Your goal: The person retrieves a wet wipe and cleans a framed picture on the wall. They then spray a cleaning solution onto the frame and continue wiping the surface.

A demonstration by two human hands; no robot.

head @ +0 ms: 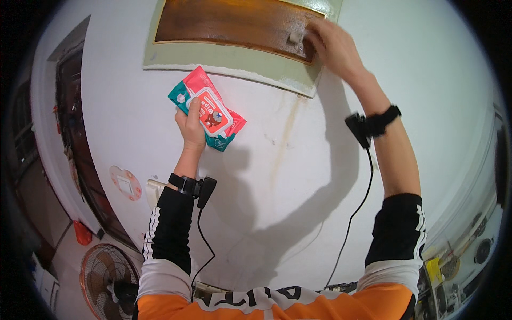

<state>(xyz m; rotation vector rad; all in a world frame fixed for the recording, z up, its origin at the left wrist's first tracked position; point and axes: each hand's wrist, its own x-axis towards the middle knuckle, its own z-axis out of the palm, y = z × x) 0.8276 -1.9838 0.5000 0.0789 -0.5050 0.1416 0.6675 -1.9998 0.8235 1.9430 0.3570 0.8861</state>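
My left hand [193, 126] grips a pink and green pack of wet wipes [216, 110] with a white-rimmed lid, its thumb on the lid. The pack is held in front of the white wall, below a brown glossy panel [232, 24] in a pale green frame. My right hand [334, 48] is raised at the panel's right end, its fingers bent and blurred. A small pale piece [296, 38] lies against the panel just beside the fingertips; whether the fingers hold it I cannot tell. Both wrists wear black straps with cabled devices.
The white wall [296, 160] fills the middle and has a yellowish streak. A light switch [125, 185] with a patterned surround is at the left, near a dark door [76, 120]. A standing fan [110, 282] is at the lower left. Various items stand at the lower right.
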